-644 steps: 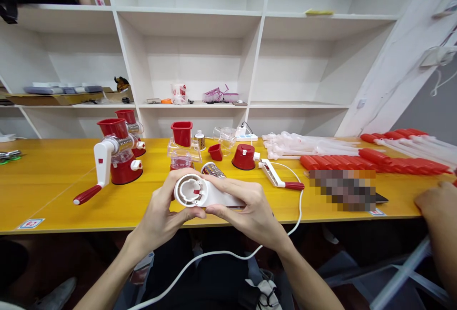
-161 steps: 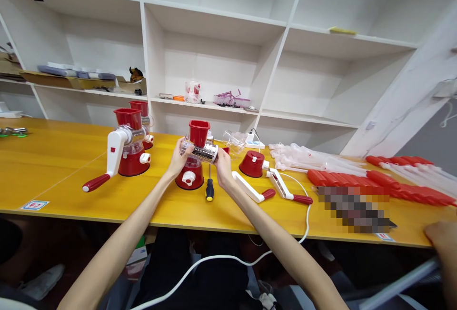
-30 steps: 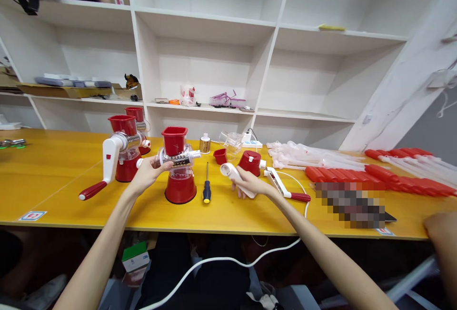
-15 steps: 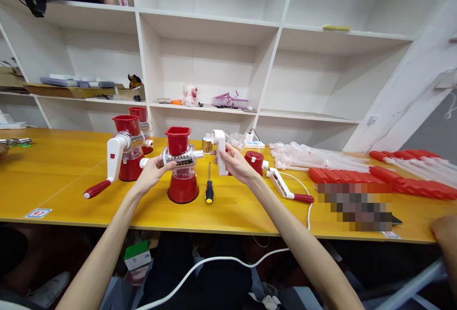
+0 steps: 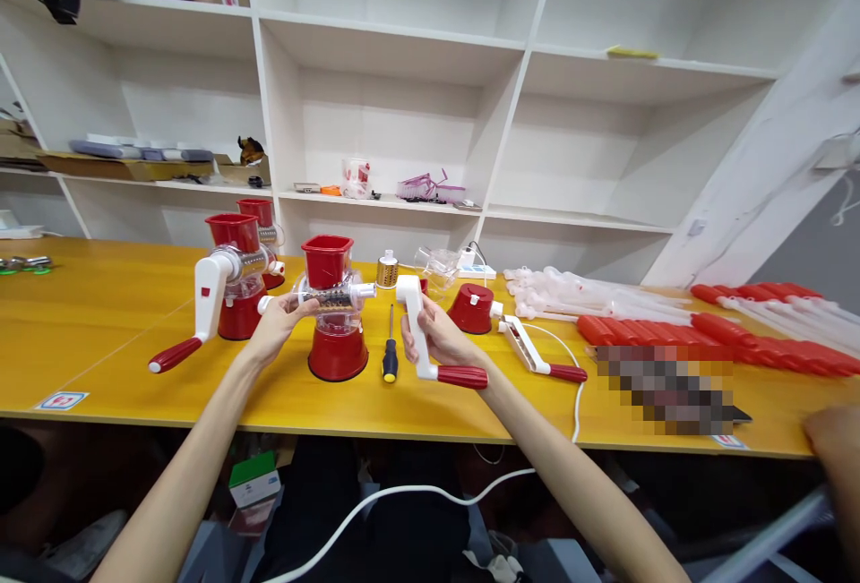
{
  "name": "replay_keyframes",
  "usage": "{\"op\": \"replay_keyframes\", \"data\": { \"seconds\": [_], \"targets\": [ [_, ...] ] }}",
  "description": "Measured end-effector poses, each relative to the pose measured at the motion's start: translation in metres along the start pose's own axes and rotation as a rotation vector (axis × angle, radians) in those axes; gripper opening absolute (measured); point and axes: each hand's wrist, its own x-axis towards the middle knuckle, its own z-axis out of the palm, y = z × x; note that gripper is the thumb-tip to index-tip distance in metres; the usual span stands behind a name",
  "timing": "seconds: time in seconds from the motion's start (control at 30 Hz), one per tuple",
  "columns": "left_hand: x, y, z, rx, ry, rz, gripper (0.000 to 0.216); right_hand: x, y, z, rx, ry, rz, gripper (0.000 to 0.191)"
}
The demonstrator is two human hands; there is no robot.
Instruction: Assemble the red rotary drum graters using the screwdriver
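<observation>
A red and clear rotary grater (image 5: 338, 355) stands upright on the table, a metal drum (image 5: 329, 298) lying crosswise in its clear body. My left hand (image 5: 279, 328) is closed around the left side of that body. My right hand (image 5: 440, 332) grips a white crank handle (image 5: 417, 332) with a red grip (image 5: 462, 376) at its lower end. The top of the crank is a short way right of the drum's white shaft (image 5: 366, 290), apart from it. Between the grater and the crank lies a screwdriver (image 5: 391, 359) with a dark blue and yellow handle.
Two more graters (image 5: 232, 274) stand at left. Behind are a loose drum (image 5: 387, 271) and a clear body (image 5: 440, 265). At right are a red base (image 5: 474, 308), another crank (image 5: 530, 346), white handles (image 5: 584, 292) and red grips (image 5: 632, 332). A person's arm (image 5: 833, 440) shows at far right.
The crank in my right hand has turned so its red grip now shows at the lower right. My left hand stays on the grater.
</observation>
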Motion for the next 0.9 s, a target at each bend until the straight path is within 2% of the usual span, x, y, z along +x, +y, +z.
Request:
{"op": "replay_keyframes", "data": {
  "seconds": [0.17,0.23,0.57,0.7,0.9],
  "targets": [
    [0.003,-0.008,-0.002,-0.03,0.024,-0.02,0.053,0.012,-0.004,0.017,0.131,0.021,-0.053,0.047],
    [0.003,-0.008,-0.002,-0.045,0.004,-0.024,0.055,0.01,-0.005,0.021,0.161,0.025,-0.062,0.043],
    [-0.004,0.001,0.007,-0.089,-0.061,0.005,0.057,-0.016,0.026,0.01,0.228,-0.059,0.06,0.059],
    [-0.005,0.0,0.011,-0.1,-0.072,0.01,0.056,-0.019,0.023,0.013,0.276,-0.078,0.072,0.059],
    [-0.009,0.004,0.026,-0.061,-0.046,-0.017,0.055,-0.019,0.013,0.014,0.304,-0.066,0.028,0.053]
  ]
}}
